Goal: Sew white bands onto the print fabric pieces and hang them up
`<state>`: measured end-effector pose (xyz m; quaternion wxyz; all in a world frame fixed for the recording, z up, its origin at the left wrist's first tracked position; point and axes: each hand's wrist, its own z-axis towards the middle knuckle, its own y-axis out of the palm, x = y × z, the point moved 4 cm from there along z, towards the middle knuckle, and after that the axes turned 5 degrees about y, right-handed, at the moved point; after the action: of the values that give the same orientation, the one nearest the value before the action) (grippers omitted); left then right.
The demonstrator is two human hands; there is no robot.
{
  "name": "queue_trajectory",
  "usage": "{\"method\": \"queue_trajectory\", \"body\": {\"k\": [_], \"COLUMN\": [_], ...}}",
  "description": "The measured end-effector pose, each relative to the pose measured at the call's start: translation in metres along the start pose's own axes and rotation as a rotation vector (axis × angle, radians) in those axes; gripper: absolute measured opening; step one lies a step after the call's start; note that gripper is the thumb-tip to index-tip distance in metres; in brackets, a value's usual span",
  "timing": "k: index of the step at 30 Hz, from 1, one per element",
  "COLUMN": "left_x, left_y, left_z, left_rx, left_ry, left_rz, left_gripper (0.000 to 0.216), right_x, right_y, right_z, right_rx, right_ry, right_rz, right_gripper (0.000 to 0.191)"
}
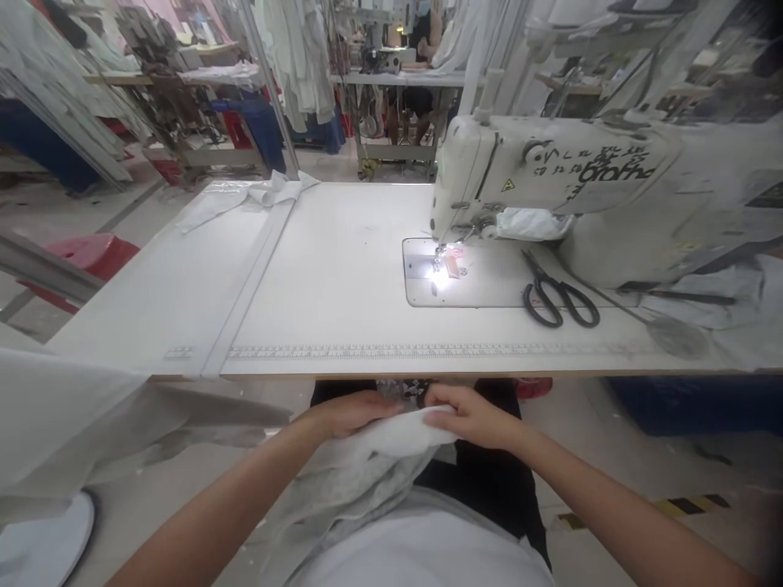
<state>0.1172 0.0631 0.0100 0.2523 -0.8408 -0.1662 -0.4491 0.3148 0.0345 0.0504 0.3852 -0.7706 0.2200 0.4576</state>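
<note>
A bunched piece of white fabric (379, 452) lies over my lap, below the front edge of the sewing table (342, 269). My left hand (360, 410) is closed on its upper left part, with the fingertips partly hidden. At the cloth's right end, my right hand (468, 416) pinches the edge between thumb and curled fingers. The two hands are a short way apart, both in front of the table edge. Beyond them stands a white sewing machine (544, 171), its lamp lighting the metal needle plate (422, 289).
Black-handled scissors (559, 297) lie right of the needle. A printed ruler strip (367, 352) runs along the table's front. White fabric scraps (269, 191) sit at the back left corner. More white cloth (55, 424) hangs at left. A red stool (91, 257) stands beyond; a person sits farther back.
</note>
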Motion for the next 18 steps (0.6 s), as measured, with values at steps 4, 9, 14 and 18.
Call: {"method": "queue_trajectory", "body": {"k": [4, 9, 14, 18], "left_x": [0.013, 0.028, 0.067, 0.094], "left_y": [-0.010, -0.030, -0.057, -0.075], "left_z": [-0.016, -0.053, -0.096, -0.111], "left_rx": [-0.126, -0.049, 0.301, 0.075], "left_ry": [-0.050, -0.094, 0.037, 0.023], "left_rz": [-0.034, 0.076, -0.099, -0.209], "left_gripper": [0.039, 0.022, 0.025, 0.028], "right_x": [-0.009, -0.016, -0.030, -0.038], "right_y": [-0.013, -0.027, -0.041, -0.068], "right_z": [-0.021, -0.030, -0.037, -0.051], "right_rx": [-0.034, -0.026, -0.101, 0.037], "right_ry": [0.038, 0.143, 0.168, 0.155], "right_rz": [0.162, 0.049, 0.035, 0.252], "right_gripper": [0.016, 0.016, 0.014, 0.024]}}
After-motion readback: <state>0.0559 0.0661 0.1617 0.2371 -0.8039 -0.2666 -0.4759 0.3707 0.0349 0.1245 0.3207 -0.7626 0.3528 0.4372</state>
